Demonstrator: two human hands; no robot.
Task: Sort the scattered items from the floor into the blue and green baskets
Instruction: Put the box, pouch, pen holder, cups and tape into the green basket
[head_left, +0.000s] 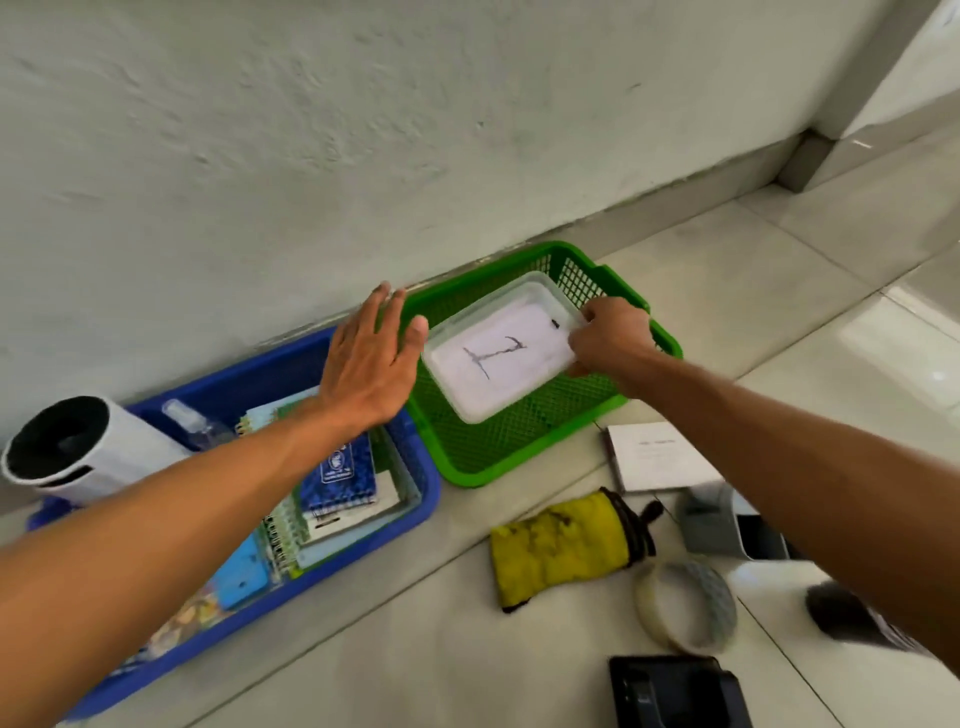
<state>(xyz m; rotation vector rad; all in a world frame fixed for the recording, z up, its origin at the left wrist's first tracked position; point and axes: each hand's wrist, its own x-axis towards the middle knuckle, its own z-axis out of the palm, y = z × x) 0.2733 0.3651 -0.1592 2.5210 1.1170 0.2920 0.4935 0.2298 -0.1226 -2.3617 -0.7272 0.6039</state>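
The right hand pinches the far-right edge of a clear plastic container, fingers curled on its rim, while the left hand hovers flat with straight, spread fingers over the gap between the two baskets, its fingertips just beside the container's left corner; whether they touch it cannot be told. The container sits inside the green basket, its long axis running from near-left to far-right, and a white sheet with a dark hand-drawn mark shows through it. The green basket stands against the wall, touching or just beside the blue basket on its left. The left forearm crosses over the blue basket, hiding part of what lies in it: a white cylinder with a black end at the far-left corner, one clear bottle, and a stack of spiral notebooks, the top one dark blue; their exact number cannot be told. On the tiled floor near the green basket lie one white booklet, one yellow drawstring pouch, one roll of tape, one grey device partly hidden by the right forearm, one black case at the lower edge, and one dark, blurred object under the right arm.
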